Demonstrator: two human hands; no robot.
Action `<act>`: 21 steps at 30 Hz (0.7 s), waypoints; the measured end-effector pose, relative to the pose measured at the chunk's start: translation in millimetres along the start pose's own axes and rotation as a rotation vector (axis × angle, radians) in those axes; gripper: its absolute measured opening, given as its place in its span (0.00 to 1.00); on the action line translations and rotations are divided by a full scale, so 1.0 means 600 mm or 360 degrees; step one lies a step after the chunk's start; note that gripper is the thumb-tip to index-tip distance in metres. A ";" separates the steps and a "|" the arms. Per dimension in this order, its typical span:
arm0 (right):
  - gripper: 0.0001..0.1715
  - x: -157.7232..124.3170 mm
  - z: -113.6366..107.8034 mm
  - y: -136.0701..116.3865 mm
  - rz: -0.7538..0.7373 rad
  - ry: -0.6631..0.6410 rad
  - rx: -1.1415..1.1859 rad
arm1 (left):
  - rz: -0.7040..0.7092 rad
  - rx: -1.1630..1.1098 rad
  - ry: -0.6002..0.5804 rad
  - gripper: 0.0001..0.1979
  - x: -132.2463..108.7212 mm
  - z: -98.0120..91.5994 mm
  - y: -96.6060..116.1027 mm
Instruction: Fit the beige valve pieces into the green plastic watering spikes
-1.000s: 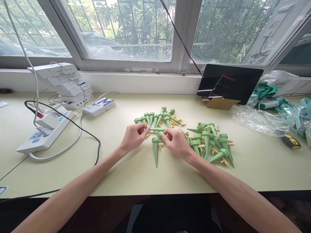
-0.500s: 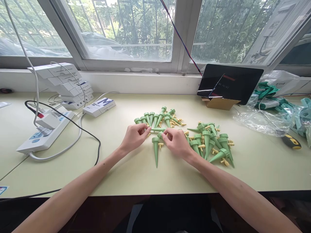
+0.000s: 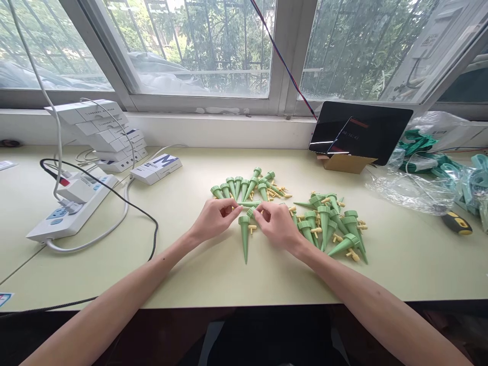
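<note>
Near the middle of the table, my left hand (image 3: 215, 218) is closed in a pinch beside the tip of a green spike lying sideways (image 3: 249, 204); what its fingertips hold is too small to make out. My right hand (image 3: 277, 223) pinches the green cap (image 3: 250, 212) of another spike, mostly hidden by the fingers. Just below, a green spike with a yellow valve (image 3: 244, 239) lies with its point toward me. Several green spikes (image 3: 238, 187) and small yellow valves (image 3: 275, 190) lie behind my hands. A pile of spikes fitted with yellow valves (image 3: 324, 218) is to the right.
At the left are a power strip (image 3: 72, 208), cables, stacked white boxes (image 3: 110, 134) and a single white box (image 3: 157, 169). A tablet (image 3: 360, 132) leans on a cardboard stand at the back right, near plastic bags (image 3: 414, 188) and a yellow-black tool (image 3: 457, 223).
My left hand's fingertips have shifted slightly right, closer to my right hand. My right hand has barely moved.
</note>
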State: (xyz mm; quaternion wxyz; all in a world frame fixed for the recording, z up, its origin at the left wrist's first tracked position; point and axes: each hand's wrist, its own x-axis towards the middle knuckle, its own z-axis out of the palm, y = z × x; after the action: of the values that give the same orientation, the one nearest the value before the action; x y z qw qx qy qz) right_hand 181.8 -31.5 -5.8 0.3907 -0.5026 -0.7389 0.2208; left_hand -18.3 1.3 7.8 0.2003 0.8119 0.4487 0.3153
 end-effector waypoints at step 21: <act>0.12 -0.002 0.003 -0.003 -0.0088 -0.0172 0.0089 | 0.0140 0.0039 -0.0410 0.15 -0.003 0.001 -0.003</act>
State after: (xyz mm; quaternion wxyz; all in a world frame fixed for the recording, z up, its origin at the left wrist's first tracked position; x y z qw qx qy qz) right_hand 179.8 -33.5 -5.9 0.3702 -0.4582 -0.7661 0.2572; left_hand -19.7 0.6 5.3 0.2323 0.8669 0.3870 0.2114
